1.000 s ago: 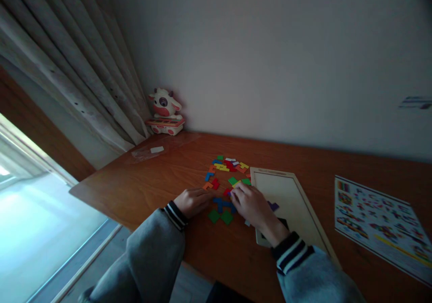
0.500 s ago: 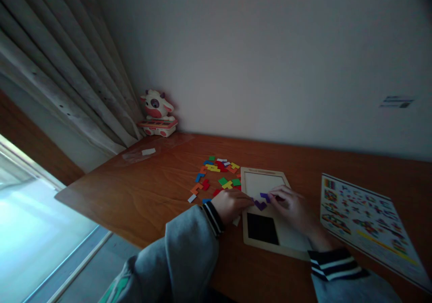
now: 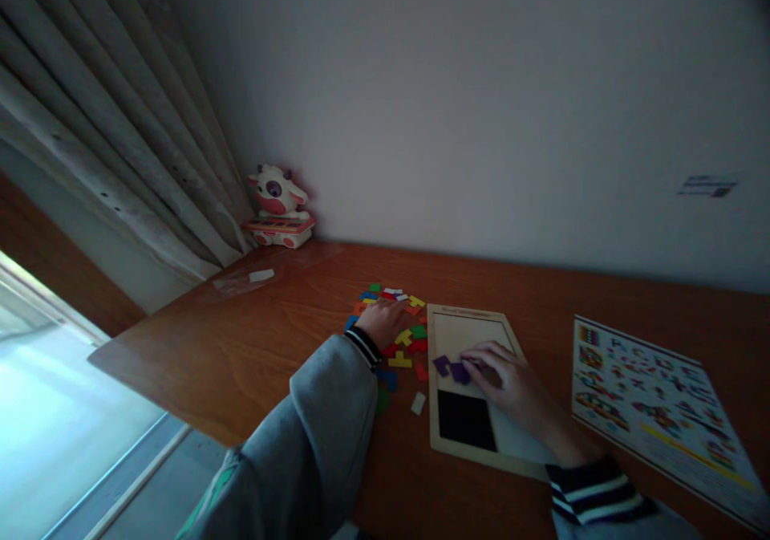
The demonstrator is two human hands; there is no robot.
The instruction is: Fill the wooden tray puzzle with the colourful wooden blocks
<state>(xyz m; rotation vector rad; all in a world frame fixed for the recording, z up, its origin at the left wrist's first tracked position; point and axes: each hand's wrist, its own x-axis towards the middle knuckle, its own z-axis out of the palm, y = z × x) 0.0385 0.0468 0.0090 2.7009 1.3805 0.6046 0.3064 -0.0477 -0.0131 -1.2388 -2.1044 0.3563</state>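
Observation:
A shallow wooden frame tray (image 3: 445, 441) lies on the table, its floor mostly pale with a black rectangle (image 3: 466, 421) at the near left. Inside it, my right hand (image 3: 508, 375) pinches the edge of a purple puzzle piece (image 3: 459, 374) between thumb and fingers. Just left of that sits a second purple piece (image 3: 442, 365), apart from my fingers. My left hand (image 3: 385, 321) is over the heap of coloured puzzle pieces (image 3: 404, 337) left of the tray, palm down with fingers stretched out. It covers some of the pieces, and nothing shows in its grasp.
On the right lies a printed picture sheet (image 3: 655, 403). A single white piece (image 3: 418, 403) rests beside the tray's left edge. A toy cow with a keyboard (image 3: 280, 207) stands in the far left corner, near the curtain (image 3: 120, 123). The wall (image 3: 469, 123) closes off the back.
My left hand has left the tray and moved left onto the heap. The purple pieces have turned and shifted; my right hand stays at them, slightly lower.

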